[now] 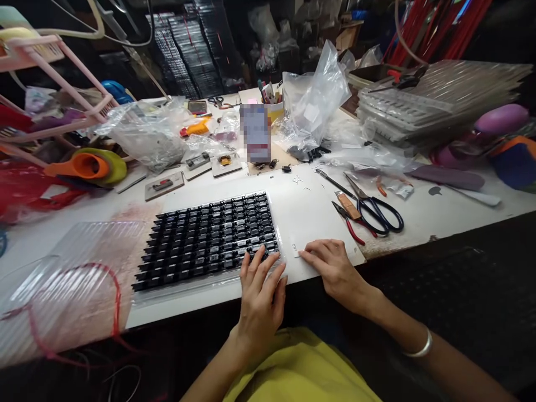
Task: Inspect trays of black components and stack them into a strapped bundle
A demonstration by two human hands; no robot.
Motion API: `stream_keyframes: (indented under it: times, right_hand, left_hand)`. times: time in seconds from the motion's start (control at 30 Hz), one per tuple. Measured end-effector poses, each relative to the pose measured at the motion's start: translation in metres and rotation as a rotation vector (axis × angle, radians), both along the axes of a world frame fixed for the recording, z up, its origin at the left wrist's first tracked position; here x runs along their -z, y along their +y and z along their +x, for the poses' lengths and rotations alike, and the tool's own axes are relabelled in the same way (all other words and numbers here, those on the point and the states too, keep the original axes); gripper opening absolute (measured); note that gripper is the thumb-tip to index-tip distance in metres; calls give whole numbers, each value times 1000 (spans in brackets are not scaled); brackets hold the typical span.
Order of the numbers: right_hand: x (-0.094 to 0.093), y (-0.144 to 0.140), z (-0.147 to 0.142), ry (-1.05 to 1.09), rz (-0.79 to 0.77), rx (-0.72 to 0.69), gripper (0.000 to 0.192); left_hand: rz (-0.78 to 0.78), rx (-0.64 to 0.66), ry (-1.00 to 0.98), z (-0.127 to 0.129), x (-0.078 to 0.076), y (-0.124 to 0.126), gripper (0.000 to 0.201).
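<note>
A clear plastic tray holds rows of small black parts, each with what look like thin metal pins. My left hand rests at the tray's near right corner, fingers spread over the last parts of the near rows. To its right, my right hand touches the white board with thumb and forefinger brought together. A few tiny metallic bits lie just left of those fingertips. Whatever is between the fingertips is too small to make out.
Scissors and red-handled pliers lie right of the board. Behind stand a phone and plastic bags. Clear trays are stacked at back right. A red cord hangs over the front edge at left.
</note>
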State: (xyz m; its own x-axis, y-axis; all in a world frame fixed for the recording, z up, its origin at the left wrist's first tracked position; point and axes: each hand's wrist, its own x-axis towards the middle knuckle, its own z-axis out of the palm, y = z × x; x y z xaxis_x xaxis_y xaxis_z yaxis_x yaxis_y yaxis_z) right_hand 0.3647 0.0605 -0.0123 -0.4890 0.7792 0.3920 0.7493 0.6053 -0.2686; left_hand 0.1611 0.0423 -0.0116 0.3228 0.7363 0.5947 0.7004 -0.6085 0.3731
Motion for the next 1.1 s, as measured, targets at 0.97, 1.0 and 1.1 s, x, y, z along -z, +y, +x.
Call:
stream_keyframes:
  times: [0.97, 1.0, 1.1]
  right_hand:
    - [1, 3, 15, -55, 47, -40, 43]
    - [-3, 8, 21, -57, 45, -31, 42]
    - [-19, 35, 46, -110, 15, 182, 35]
  left_hand:
    - [-23, 68, 236, -1, 12, 23, 41]
    - [-21, 71, 236, -1, 13, 23, 41]
    - [-16, 77, 246, 1, 13, 23, 42]
